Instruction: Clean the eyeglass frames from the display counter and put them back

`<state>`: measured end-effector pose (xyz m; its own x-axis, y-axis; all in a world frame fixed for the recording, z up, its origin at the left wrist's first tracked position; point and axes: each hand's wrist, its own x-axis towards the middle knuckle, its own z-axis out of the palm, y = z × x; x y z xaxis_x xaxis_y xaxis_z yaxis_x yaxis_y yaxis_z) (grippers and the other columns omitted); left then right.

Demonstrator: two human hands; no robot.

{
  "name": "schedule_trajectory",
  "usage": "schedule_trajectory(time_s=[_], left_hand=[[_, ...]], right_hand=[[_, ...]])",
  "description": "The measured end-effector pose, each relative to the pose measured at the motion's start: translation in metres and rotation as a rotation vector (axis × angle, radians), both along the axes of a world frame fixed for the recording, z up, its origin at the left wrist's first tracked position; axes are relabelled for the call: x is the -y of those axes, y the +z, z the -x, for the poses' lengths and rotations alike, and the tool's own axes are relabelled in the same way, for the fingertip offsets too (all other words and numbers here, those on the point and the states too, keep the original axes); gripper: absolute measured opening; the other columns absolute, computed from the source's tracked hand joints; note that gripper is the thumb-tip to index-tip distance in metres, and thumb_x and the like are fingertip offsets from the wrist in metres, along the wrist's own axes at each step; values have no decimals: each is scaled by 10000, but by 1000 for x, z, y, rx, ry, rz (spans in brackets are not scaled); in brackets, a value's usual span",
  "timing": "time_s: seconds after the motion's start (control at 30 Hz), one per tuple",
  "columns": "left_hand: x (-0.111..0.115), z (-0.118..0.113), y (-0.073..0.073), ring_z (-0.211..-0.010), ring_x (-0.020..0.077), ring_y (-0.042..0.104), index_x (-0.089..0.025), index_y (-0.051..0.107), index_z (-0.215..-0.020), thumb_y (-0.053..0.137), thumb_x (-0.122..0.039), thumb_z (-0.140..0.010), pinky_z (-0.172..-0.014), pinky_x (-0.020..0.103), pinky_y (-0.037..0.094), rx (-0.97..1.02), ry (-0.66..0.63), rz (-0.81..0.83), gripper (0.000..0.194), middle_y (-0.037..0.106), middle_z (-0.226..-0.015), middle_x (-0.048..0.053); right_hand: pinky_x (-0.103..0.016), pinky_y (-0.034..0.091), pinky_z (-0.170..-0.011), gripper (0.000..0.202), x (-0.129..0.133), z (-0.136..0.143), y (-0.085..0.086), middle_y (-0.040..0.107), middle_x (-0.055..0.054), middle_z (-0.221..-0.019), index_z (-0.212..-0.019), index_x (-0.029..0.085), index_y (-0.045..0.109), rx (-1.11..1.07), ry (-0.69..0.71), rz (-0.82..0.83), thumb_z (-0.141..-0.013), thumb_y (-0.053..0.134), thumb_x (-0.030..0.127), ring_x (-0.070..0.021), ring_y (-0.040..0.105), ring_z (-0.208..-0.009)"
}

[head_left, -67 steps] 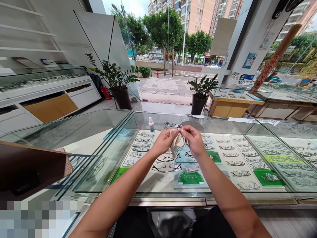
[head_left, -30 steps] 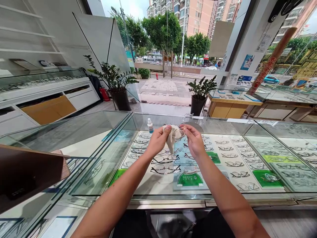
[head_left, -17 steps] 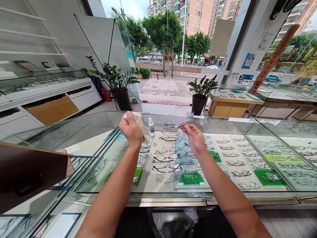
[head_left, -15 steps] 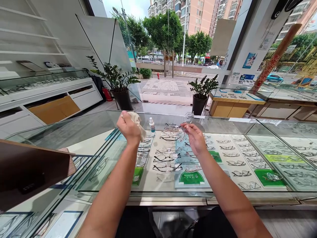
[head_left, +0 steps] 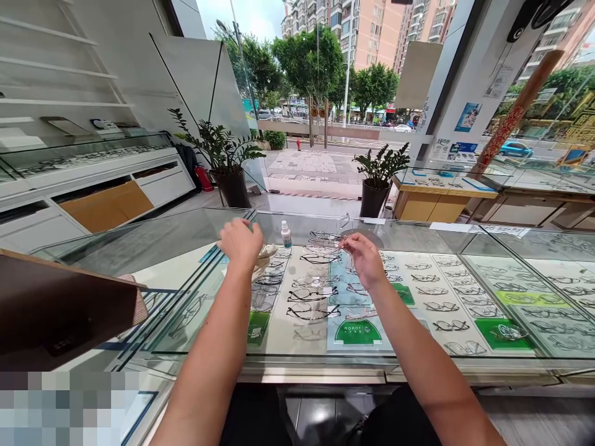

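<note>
My left hand (head_left: 240, 243) is over the left part of the glass counter, back of the hand up and thumb held away from the fingers. A crumpled cream cloth (head_left: 264, 259) rests just below and right of it; the hand hides part of the cloth. My right hand (head_left: 365, 255) pinches a thin-framed pair of eyeglasses (head_left: 344, 220) between thumb and fingertips, its clear lenses hard to make out against the counter. Close to the right fingers sits a row of dark-framed eyeglasses (head_left: 320, 258). Between the hands stands a small white bottle (head_left: 286, 235) with a blue label.
The glass display counter (head_left: 279, 347) holds rows of spectacle frames (head_left: 441, 306) and green cards (head_left: 357, 332). A round grey tray (head_left: 372, 235) lies behind my right hand. At the left is a brown panel (head_left: 65, 310). Potted plants (head_left: 231, 186) stand beyond the counter.
My left hand has come down with the cloth and turned palm-down, its thumb loosened from the fist. The right hand stays nearly in place, the eyeglasses slightly turned.
</note>
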<state>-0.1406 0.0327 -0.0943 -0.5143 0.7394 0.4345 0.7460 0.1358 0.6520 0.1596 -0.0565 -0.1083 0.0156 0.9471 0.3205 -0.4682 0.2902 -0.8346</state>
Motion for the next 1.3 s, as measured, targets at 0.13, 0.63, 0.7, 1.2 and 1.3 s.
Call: schedule_trajectory(time_s=[0.13, 0.63, 0.7, 1.2, 1.3], left_hand=[[16, -27, 3, -1138, 371, 604, -191, 654, -1018, 521, -329, -939, -1051, 559, 401, -95, -79, -630, 207, 686, -1104, 191], [65, -102, -5, -1199, 345, 644, -220, 657, -1326, 784, -583, -818, -1075, 490, 403, -315, -844, -567, 637, 745, -1241, 138], [66, -103, -5, -1166, 340, 654, -224, 683, -1271, 788, -573, -823, -1052, 486, 414, -298, -844, -560, 578, 761, -1199, 129], [75, -111, 23, -1041, 254, 679, -208, 673, -1282, 819, -514, -875, -965, 424, 533, -12, -780, -675, 530, 742, -1136, 101], [75, -112, 58, -1014, 239, 681, -213, 689, -1243, 849, -508, -850, -893, 394, 535, 46, -707, -729, 516, 739, -1130, 94]], right_hand=[[-377, 476, -948, 83, 1, -1, 3, 722, -5, -771, -770, 244, 738, 50, 1, -12, -818, 744, 312, -219, 655, -846], [-364, 513, -857, 215, 7, -10, 14, 719, -25, -718, -723, 212, 754, 215, 268, 74, -775, 798, 416, -215, 661, -772], [-359, 510, -848, 219, 8, -11, 15, 728, -29, -711, -720, 208, 752, 221, 297, 80, -788, 790, 413, -208, 657, -758], [-341, 499, -819, 302, 3, -29, 38, 757, -36, -918, -827, 238, 763, 46, -39, 71, -826, 711, 535, -216, 653, -886], [-342, 487, -761, 234, 1, -38, 68, 733, -34, -937, -865, 253, 736, 78, -180, 49, -825, 687, 478, -226, 640, -895]])
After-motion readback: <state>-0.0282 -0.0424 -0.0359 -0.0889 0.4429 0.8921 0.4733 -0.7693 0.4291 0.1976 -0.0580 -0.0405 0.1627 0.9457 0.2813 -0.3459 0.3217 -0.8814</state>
